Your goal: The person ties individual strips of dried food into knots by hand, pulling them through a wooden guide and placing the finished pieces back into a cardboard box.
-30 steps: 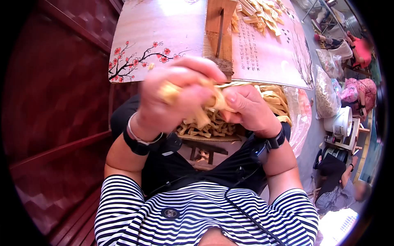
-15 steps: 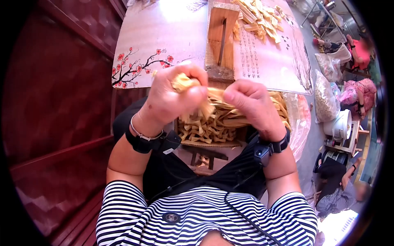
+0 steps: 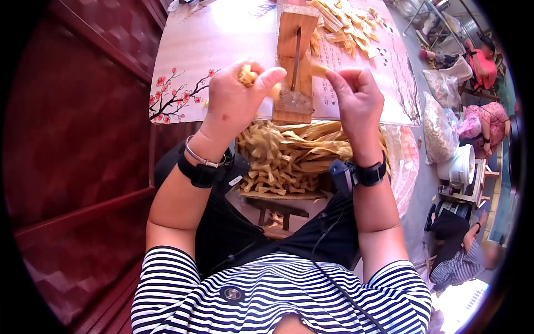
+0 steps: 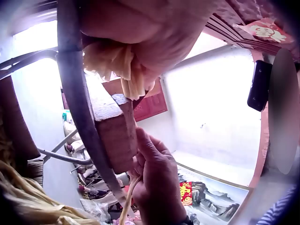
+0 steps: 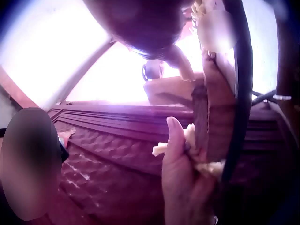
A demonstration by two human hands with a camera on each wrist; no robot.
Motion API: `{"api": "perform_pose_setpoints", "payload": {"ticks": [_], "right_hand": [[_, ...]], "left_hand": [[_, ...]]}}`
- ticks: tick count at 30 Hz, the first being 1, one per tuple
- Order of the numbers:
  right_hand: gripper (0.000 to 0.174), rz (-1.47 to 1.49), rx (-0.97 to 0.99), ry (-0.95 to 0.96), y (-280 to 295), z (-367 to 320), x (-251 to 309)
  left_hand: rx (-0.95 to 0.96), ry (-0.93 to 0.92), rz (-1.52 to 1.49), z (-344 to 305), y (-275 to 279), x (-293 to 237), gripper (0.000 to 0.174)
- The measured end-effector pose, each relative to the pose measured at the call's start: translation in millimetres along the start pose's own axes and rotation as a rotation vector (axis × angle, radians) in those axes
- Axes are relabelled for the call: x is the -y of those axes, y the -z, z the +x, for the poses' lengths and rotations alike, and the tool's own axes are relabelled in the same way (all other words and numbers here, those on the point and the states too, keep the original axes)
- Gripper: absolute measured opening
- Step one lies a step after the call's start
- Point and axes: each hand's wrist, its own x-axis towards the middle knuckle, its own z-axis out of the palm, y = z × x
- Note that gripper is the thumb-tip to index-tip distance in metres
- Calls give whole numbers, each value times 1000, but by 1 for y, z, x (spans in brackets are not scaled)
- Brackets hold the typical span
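Note:
At the left side of a wooden block with a metal bar point(image 3: 297, 58), the left hand point(image 3: 236, 94) curls round a bundle of pale yellow strips point(image 3: 247, 75). In the right wrist view its thumb is raised and strip ends point(image 5: 160, 149) stick out beside it. The right hand point(image 3: 359, 100) pinches the end of a yellow strip point(image 3: 319, 69) between thumb and fingers, at the block's right side. Whether this strip joins the left hand's bundle is hidden at the block. Below both hands lies a box of yellow strips point(image 3: 295, 156) by the person's lap.
The block stands on a printed tabletop point(image 3: 217, 33), with a pile of loose strips point(image 3: 350, 28) at its far right. A red panelled door point(image 3: 78, 128) is on the left. Plastic bags point(image 3: 439, 128), a white bucket point(image 3: 459, 167) and several people are at the right.
Both hands have moved forward from above the box to the wooden block and farther apart. The box's strips are more exposed. Each hand still holds yellow strip material.

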Motion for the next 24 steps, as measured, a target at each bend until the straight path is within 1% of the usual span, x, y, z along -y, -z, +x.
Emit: {"api": "perform_pose_setpoints", "payload": {"ticks": [1, 2, 3, 5, 7, 8, 9, 10, 11, 13, 14, 15, 16, 17, 18, 19, 20, 21, 22, 23, 24], "right_hand": [[13, 28, -6, 9, 1, -10, 11], [12, 66, 16, 196, 1, -17, 21], [12, 35, 31, 422, 1, -21, 22], [12, 14, 119, 677, 3, -22, 37], [18, -32, 238, 804, 8, -28, 44], [17, -14, 217, 906, 5, -29, 42], [16, 37, 292, 916, 7, -29, 44], [16, 87, 366, 924, 10, -28, 48], [16, 138, 438, 928, 13, -29, 49], [16, 195, 386, 876, 11, -33, 47], [16, 192, 429, 834, 21, -30, 47], [17, 188, 473, 796, 28, -27, 46], [20, 261, 524, 771, 31, -26, 45], [19, 208, 485, 764, 35, -28, 46], [19, 157, 447, 756, 39, -30, 49], [16, 65, 349, 774, 40, -30, 51], [14, -27, 251, 783, 40, -30, 54], [16, -13, 203, 556, 36, -35, 53], [19, -64, 279, 354, 37, -37, 56], [22, -114, 355, 152, 39, -38, 58], [30, -73, 372, 218, 31, -38, 46]], "left_hand": [[15, 80, -68, -4, 5, -6, 21], [29, 162, -134, -10, 8, -10, 22], [25, 47, -189, -14, 9, -11, 22], [23, -182, -299, -25, 9, -15, 22], [229, -36, -389, -41, 9, -30, 18], [304, 3, -416, -46, 9, -31, 17], [380, 41, -442, -48, 8, -32, 16], [481, 332, -691, -50, 7, -28, 13], [533, 354, -626, -51, 1, -24, 15], [636, 391, -497, -52, -11, -23, 19], [917, 396, -387, -51, -8, -27, 23], [1087, 548, -331, -54, -11, -26, 26], [1159, 411, -459, -61, -13, -27, 27], [1226, 274, -586, -66, -14, -27, 28], [1312, 245, -631, -58, -5, -34, 29], [1237, 285, -900, -59, 0, -32, 25], [1132, 216, -956, -56, 7, -36, 24], [1025, 142, -1006, -50, 13, -43, 23], [930, 205, -1073, -51, 17, -37, 26], [845, 97, -885, -46, 12, -31, 25], [753, 8, -687, -41, 7, -25, 27]]}}
